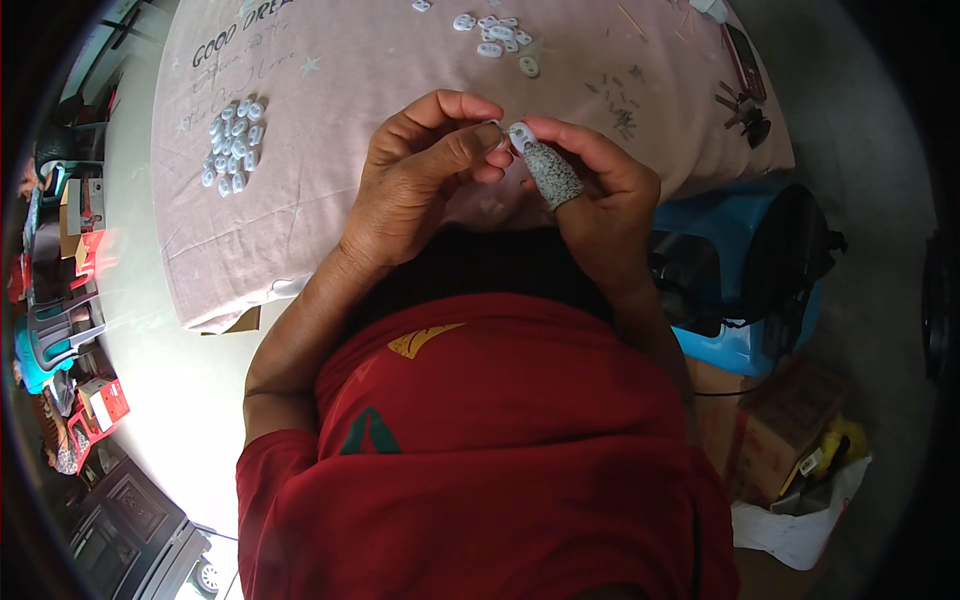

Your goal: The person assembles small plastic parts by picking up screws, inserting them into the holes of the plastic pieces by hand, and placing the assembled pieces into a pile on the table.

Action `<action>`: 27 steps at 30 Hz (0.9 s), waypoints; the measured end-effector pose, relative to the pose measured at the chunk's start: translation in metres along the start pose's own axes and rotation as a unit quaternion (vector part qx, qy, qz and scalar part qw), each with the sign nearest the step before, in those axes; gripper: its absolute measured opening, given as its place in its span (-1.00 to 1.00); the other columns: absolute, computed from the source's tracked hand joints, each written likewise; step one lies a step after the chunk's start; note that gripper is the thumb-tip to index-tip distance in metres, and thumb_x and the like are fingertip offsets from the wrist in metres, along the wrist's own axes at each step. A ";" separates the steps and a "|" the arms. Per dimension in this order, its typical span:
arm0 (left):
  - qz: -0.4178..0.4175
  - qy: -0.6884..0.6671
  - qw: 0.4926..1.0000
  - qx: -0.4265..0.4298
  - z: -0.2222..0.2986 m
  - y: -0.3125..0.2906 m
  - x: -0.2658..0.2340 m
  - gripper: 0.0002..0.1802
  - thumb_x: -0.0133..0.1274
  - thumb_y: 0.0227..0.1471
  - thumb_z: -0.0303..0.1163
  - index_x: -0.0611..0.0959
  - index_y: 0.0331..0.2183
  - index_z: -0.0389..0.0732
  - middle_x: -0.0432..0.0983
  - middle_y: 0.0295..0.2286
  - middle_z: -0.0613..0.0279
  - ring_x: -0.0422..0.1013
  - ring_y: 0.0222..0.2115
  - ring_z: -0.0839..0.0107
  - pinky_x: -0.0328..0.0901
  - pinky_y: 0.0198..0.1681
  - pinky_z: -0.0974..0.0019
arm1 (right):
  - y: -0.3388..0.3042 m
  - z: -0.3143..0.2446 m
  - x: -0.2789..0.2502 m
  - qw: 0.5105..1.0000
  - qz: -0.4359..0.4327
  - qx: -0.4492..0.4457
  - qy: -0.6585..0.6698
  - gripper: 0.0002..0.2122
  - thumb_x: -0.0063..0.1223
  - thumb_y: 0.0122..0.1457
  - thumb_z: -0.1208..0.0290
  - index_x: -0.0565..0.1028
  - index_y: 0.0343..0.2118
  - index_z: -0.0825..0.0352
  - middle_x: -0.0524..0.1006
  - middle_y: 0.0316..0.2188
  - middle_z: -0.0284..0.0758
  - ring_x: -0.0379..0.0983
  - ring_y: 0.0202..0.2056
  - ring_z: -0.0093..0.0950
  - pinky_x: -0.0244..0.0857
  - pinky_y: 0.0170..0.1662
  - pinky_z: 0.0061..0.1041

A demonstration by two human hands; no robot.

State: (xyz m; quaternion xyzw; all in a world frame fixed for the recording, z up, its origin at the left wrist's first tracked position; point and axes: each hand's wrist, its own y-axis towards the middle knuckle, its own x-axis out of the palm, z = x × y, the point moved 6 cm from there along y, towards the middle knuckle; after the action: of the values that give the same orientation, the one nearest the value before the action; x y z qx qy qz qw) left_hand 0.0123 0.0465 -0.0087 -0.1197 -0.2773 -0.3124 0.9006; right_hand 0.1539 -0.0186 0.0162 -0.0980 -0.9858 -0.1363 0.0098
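Note:
Both hands meet over the near part of the cloth-covered table (290, 220), fingertips close together. My right hand (612, 200) pinches a small white oval plastic piece (519, 133) with holes in it, between index finger and thumb. A grey speckled finger sleeve (553, 174) covers that thumb. My left hand (405, 180) is closed in a pinch right beside the piece; a bit of something pale shows at its fingertips, too small to name. To the left lies a cluster of similar white oval pieces (238, 138). Another group of white pieces (497, 34) is at the far middle.
Small dark slivers (620, 103) are scattered right of my hands, with thin wooden sticks (632, 21) beyond. Keys (745, 112) and a dark red phone (741, 60) lie near the right edge. A blue plastic stool (735, 345) and cardboard boxes (780, 425) stand at my right.

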 end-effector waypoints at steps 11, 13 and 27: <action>0.026 -0.007 0.999 0.047 0.007 0.002 0.006 -0.80 0.08 0.07 -0.55 0.57 -0.20 -0.30 0.56 -0.31 0.19 0.48 -0.27 0.49 0.37 -0.11 0.46 | 0.002 -0.002 -0.005 0.999 0.010 -0.025 -0.034 -0.72 0.02 0.05 0.77 0.51 -0.14 0.48 0.56 -0.24 -0.28 0.49 -0.20 -0.56 0.38 -0.14 -0.63; 0.013 -0.004 0.999 0.050 0.009 0.000 0.011 -0.81 0.09 0.06 -0.56 0.58 -0.21 -0.31 0.56 -0.31 0.19 0.47 -0.26 0.49 0.36 -0.09 0.45 | -0.001 -0.002 -0.004 0.998 0.020 -0.016 -0.065 -0.72 0.03 0.03 0.77 0.52 -0.15 0.47 0.57 -0.25 -0.28 0.49 -0.21 -0.56 0.37 -0.15 -0.64; 0.066 -0.069 0.995 -0.042 0.003 0.003 0.009 -0.78 0.10 0.03 -0.56 0.58 -0.21 -0.36 0.56 -0.32 0.18 0.48 -0.27 0.44 0.36 -0.08 0.42 | 0.001 -0.010 -0.006 0.998 0.002 -0.002 -0.063 -0.73 -0.05 0.08 0.73 0.53 -0.14 0.42 0.57 -0.29 -0.31 0.48 -0.24 -0.55 0.36 -0.19 -0.62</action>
State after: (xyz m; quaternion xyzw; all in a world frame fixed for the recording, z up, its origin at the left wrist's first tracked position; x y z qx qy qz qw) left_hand 0.0182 0.0455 -0.0011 -0.1969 -0.3167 -0.2543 0.8923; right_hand 0.1604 -0.0215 0.0257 -0.1081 -0.9840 -0.1315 -0.0525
